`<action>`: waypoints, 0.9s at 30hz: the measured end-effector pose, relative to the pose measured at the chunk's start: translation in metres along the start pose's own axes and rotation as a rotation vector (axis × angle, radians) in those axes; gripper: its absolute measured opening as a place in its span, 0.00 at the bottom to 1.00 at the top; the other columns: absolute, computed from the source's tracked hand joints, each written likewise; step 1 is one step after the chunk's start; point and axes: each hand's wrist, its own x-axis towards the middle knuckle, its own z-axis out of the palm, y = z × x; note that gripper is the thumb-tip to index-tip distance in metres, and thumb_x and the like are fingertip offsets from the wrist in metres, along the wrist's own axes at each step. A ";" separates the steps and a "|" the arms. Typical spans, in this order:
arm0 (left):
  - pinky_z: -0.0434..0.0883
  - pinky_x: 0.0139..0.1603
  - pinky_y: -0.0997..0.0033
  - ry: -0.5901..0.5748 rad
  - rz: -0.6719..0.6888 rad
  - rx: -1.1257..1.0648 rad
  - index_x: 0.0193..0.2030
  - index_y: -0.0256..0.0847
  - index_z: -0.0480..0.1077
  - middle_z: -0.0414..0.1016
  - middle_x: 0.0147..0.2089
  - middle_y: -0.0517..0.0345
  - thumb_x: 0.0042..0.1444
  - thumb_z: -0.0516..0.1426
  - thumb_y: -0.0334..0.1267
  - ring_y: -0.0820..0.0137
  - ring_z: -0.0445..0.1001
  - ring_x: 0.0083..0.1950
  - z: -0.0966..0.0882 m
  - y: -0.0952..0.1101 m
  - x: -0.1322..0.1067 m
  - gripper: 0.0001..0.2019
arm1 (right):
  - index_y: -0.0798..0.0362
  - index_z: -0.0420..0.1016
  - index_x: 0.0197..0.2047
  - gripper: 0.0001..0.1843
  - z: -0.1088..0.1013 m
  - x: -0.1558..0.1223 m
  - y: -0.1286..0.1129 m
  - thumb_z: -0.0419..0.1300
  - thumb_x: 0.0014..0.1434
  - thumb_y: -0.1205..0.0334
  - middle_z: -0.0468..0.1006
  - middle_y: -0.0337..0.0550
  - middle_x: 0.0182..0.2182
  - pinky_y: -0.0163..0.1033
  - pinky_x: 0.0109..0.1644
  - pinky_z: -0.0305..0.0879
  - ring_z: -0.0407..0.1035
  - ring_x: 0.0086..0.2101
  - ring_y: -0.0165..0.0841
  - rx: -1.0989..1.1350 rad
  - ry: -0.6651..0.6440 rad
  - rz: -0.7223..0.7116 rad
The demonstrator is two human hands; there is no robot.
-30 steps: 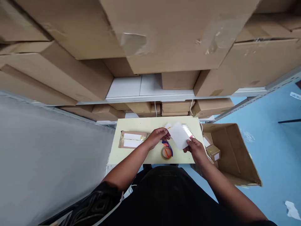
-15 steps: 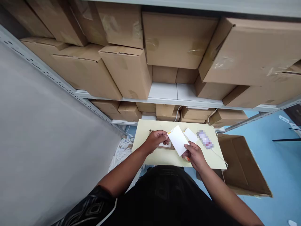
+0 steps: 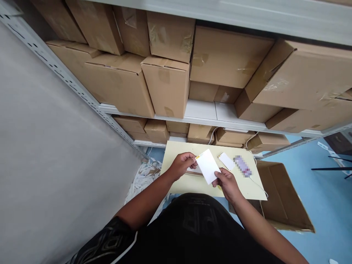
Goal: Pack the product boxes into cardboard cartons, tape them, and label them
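Between my two hands is a white card [image 3: 208, 168] with a small yellow mark at its upper left corner, tilted above the table. My left hand [image 3: 183, 165] pinches that marked corner between thumb and fingers. At the lower right edge, my right hand [image 3: 226, 182] grips the card with its thumb on top. Beneath the card lies a flat item with a white top and brown edge [image 3: 194, 171], mostly covered. A second white card [image 3: 226, 161] with a yellow-marked end lies to the right. Something yellow, partly hidden, shows under my right hand.
The pale yellow table [image 3: 178, 148] stands against shelving stacked with cardboard boxes [image 3: 166, 86]. A blurred-out purple item [image 3: 242, 166] with a white cable lies at its right. An open carton [image 3: 284, 196] stands on the blue floor; white scraps [image 3: 143, 179] lie at left by the wall.
My view has shifted, so shelves and table appear farther right. Both hands keep their hold on the card, which has barely moved in view.
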 end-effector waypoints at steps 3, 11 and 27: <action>0.71 0.37 0.69 0.005 -0.003 -0.005 0.31 0.39 0.72 0.78 0.30 0.56 0.54 0.64 0.46 0.71 0.74 0.31 0.001 -0.002 0.005 0.12 | 0.51 0.76 0.34 0.19 -0.002 0.003 0.001 0.69 0.54 0.43 0.76 0.37 0.18 0.38 0.29 0.65 0.67 0.19 0.32 0.016 -0.012 0.000; 0.70 0.37 0.69 0.012 -0.017 0.010 0.31 0.39 0.74 0.78 0.30 0.56 0.54 0.62 0.43 0.70 0.75 0.31 0.011 -0.003 0.020 0.09 | 0.51 0.77 0.35 0.19 -0.018 0.010 -0.001 0.69 0.55 0.43 0.77 0.38 0.19 0.38 0.30 0.65 0.68 0.20 0.32 0.019 0.010 0.003; 0.70 0.36 0.69 0.037 -0.080 -0.008 0.31 0.37 0.76 0.77 0.25 0.56 0.51 0.63 0.43 0.69 0.74 0.29 0.022 -0.004 0.036 0.10 | 0.53 0.77 0.35 0.19 -0.031 0.024 -0.001 0.69 0.55 0.44 0.77 0.38 0.19 0.36 0.30 0.64 0.68 0.20 0.31 0.023 -0.004 0.026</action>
